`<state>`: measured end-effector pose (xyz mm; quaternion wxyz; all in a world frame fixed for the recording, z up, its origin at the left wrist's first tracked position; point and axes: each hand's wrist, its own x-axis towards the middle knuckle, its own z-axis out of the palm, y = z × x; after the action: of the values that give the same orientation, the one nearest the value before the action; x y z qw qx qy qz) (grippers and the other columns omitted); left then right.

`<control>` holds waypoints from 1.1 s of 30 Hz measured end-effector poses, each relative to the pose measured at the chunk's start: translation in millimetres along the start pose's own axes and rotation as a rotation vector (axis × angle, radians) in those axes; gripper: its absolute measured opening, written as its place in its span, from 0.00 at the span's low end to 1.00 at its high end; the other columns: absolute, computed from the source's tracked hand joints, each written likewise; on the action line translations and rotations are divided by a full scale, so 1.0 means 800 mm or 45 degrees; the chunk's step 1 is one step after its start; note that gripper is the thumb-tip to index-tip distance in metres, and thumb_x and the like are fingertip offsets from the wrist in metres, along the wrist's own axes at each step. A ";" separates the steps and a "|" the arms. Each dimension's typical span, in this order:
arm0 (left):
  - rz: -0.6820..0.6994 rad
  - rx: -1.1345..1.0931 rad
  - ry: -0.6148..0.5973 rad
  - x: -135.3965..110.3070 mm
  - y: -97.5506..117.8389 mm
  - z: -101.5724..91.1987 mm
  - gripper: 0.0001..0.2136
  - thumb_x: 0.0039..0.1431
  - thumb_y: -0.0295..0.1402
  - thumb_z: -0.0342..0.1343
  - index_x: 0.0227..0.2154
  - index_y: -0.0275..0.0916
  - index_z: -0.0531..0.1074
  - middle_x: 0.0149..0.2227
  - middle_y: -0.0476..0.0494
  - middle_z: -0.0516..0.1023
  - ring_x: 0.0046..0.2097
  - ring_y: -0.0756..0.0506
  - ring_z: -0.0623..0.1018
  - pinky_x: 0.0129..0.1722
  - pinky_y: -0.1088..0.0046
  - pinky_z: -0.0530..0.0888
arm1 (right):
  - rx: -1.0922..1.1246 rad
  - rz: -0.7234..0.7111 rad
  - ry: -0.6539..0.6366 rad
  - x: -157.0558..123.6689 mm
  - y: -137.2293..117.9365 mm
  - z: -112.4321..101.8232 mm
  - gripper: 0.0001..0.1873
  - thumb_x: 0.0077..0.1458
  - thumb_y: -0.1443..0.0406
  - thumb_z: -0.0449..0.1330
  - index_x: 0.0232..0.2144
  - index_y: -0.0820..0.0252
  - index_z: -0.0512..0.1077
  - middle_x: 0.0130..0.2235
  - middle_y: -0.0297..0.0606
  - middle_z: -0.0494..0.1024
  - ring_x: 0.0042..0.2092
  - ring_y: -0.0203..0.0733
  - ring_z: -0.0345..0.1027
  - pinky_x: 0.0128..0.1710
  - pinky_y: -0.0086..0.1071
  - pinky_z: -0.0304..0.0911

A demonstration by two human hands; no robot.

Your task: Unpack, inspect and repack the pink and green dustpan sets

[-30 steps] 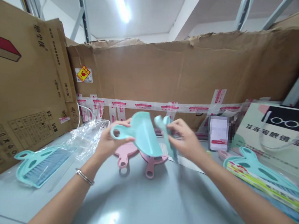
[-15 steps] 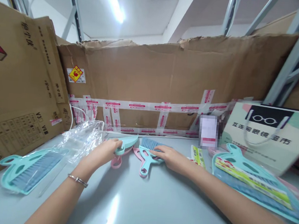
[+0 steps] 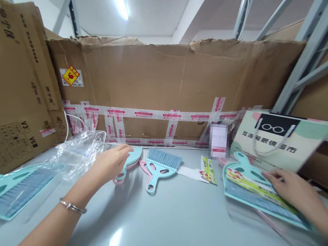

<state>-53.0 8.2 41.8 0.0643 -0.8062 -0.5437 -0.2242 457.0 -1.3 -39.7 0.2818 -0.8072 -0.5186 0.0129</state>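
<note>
My left hand (image 3: 110, 163) rests on a teal dustpan (image 3: 132, 156) lying on the grey table, fingers curled loosely over its near edge. Beside it a teal hand brush (image 3: 160, 165) lies flat with blue bristles pointing away, on top of pink pieces (image 3: 142, 166). My right hand (image 3: 287, 184) lies at the far right on a packaged teal dustpan-and-brush set (image 3: 250, 184) with a yellow-green label, fingers stretched along it.
A crumpled clear plastic bag (image 3: 81, 152) sits left of my left hand. Another bagged teal set (image 3: 5, 191) lies at the front left. Cardboard walls (image 3: 170, 85) ring the table. A paper bag with a glasses print (image 3: 280, 139) and a label card (image 3: 209, 170) stand right.
Both hands lowered the teal dustpan and brush onto the table. The right hand then let go of the brush and moved right onto the packaged set. The view shifted right.
</note>
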 end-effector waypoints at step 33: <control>-0.674 -1.911 0.430 -0.009 0.069 0.073 0.18 0.49 0.45 0.57 0.38 0.44 0.58 0.29 0.52 0.75 0.29 0.49 0.77 0.27 0.74 0.73 | 1.981 0.268 -0.830 -0.150 -0.321 0.087 0.19 0.36 0.64 0.68 0.30 0.58 0.64 0.29 0.34 0.75 0.31 0.39 0.72 0.35 0.33 0.69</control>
<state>11.9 0.5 -5.4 -0.4675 -0.4344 -0.4042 -0.6552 166.7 6.1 -10.1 0.5904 -0.3835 -0.3395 0.6238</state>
